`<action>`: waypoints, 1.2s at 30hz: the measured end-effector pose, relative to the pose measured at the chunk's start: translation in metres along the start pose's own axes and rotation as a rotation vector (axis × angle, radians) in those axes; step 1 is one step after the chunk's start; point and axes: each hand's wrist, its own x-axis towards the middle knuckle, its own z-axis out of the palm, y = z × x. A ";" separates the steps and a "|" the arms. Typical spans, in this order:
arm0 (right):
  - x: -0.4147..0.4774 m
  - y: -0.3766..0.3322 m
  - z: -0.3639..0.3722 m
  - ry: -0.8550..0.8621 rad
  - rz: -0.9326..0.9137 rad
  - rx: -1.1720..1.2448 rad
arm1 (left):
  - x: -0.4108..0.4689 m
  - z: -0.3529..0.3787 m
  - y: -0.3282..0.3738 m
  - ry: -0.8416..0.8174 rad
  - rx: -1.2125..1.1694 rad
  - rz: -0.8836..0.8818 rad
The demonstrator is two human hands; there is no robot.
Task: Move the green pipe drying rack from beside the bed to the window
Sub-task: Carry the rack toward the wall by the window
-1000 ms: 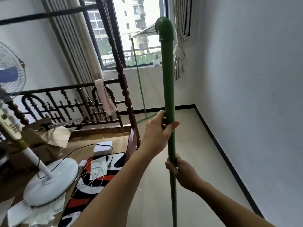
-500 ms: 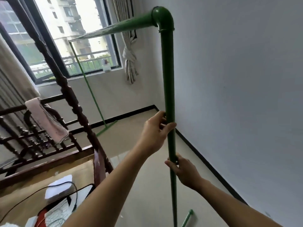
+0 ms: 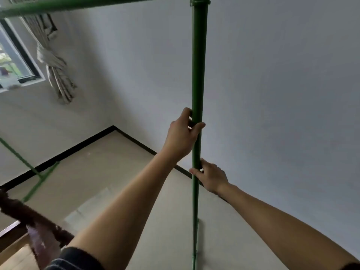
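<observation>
The green pipe drying rack (image 3: 197, 65) has its near upright post standing in the middle of the head view, with its top bar running left across the upper edge. Its far post and floor foot show at the left, near the wall under the window (image 3: 13, 63). My left hand (image 3: 182, 136) is wrapped around the near post at mid height. My right hand (image 3: 211, 176) grips the same post just below it. The post's foot reaches the floor near the bottom edge.
A grey wall (image 3: 272, 94) stands close on the right, with a black skirting line along the beige floor (image 3: 109, 172). A tied curtain (image 3: 56, 75) hangs beside the window. The dark wooden bed frame (image 3: 33, 217) sits at the lower left.
The view has swung right and closer to the wall; the bed and window have slid left. Both hands keep their grip on the post, and the rack's top corner has risen to the frame's upper edge.
</observation>
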 end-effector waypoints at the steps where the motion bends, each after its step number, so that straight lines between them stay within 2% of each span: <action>1: 0.010 0.005 -0.005 0.004 0.010 -0.011 | 0.012 0.007 0.000 -0.005 0.010 0.008; 12: 0.143 0.067 -0.072 0.050 0.030 -0.043 | 0.160 0.088 -0.002 0.005 0.063 -0.005; 21: 0.232 0.107 -0.117 0.025 0.087 -0.059 | 0.256 0.142 0.002 0.032 0.081 -0.021; 30: 0.278 0.120 -0.134 0.064 0.107 -0.096 | 0.307 0.160 0.007 0.034 0.096 -0.032; 36: 0.268 0.123 -0.118 0.084 0.080 -0.139 | 0.291 0.153 -0.007 -0.004 0.066 -0.010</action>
